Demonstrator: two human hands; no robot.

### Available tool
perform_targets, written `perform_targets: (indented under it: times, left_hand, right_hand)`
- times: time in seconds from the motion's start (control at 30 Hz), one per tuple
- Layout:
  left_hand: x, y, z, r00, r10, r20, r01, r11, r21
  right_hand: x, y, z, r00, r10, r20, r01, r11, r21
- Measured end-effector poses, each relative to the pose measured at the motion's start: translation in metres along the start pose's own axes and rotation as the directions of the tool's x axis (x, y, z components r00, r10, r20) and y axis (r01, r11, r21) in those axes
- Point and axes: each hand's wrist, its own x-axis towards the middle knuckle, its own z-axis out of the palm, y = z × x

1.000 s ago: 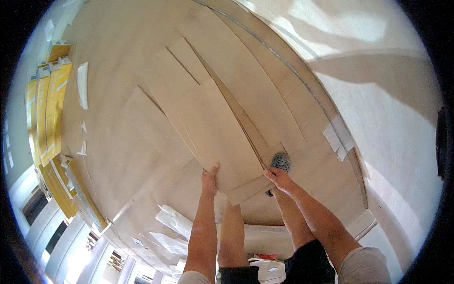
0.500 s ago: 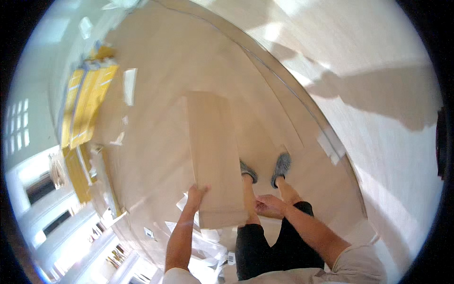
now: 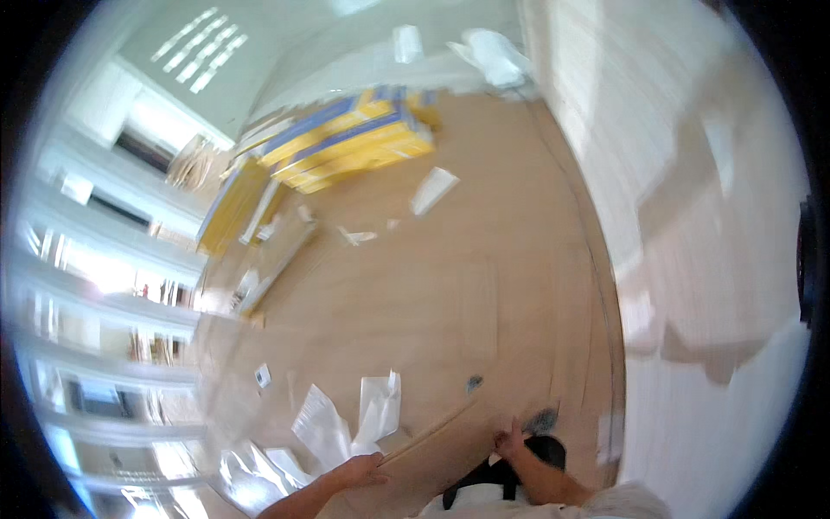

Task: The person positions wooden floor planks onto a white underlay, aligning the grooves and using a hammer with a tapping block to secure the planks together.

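Note:
A long, flat brown cardboard-like piece (image 3: 445, 445) lies slantwise across my lap at the lower middle. My left hand (image 3: 359, 470) grips its left edge, with the thumb over the top. At its far right corner my right hand (image 3: 510, 438) is closed on the edge. The near end of the piece runs out of the picture at the bottom, and motion blur softens its outline. Just beyond my right hand is a grey shoe (image 3: 542, 421).
Brown sheeting (image 3: 519, 225) covers the floor. Yellow-and-blue long packages (image 3: 354, 138) are stacked at the far left. Crumpled white wrapping (image 3: 378, 406) lies left of the piece, and a white scrap (image 3: 434, 190) farther off. A pale wall (image 3: 683, 285) stands along the right.
My view has swung left and up toward the stacked packages. The brown piece has tilted and come closer to my body. My right hand, apart from it before, now holds its edge.

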Motion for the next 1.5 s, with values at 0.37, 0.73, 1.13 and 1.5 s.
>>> perform_targets:
  times: [0.37,0.73,1.13,1.5]
  left_hand:
    - [-0.012,-0.007,-0.048,0.89,0.148,-0.431,-0.276,0.928,-0.251]
    - [0.03,0.046,0.039,0.781,-0.26,-0.567,-0.072,0.866,-0.495]
    - [0.019,0.189,0.124,0.493,-0.818,-0.296,0.236,0.453,-0.859]
    - [-0.021,0.229,0.364,0.187,-0.968,-0.166,0.025,0.174,-0.984]
  right_hand:
    - [-0.048,-0.121,0.169,0.908,-0.218,0.358,0.303,0.931,-0.202]
    - [-0.004,-0.197,0.237,0.985,0.046,0.168,0.01,0.949,-0.315]
    - [0.017,-0.199,0.254,0.898,0.437,-0.038,-0.319,0.591,-0.741]
    - [-0.025,-0.012,0.196,0.724,0.656,-0.213,-0.424,0.179,-0.888]
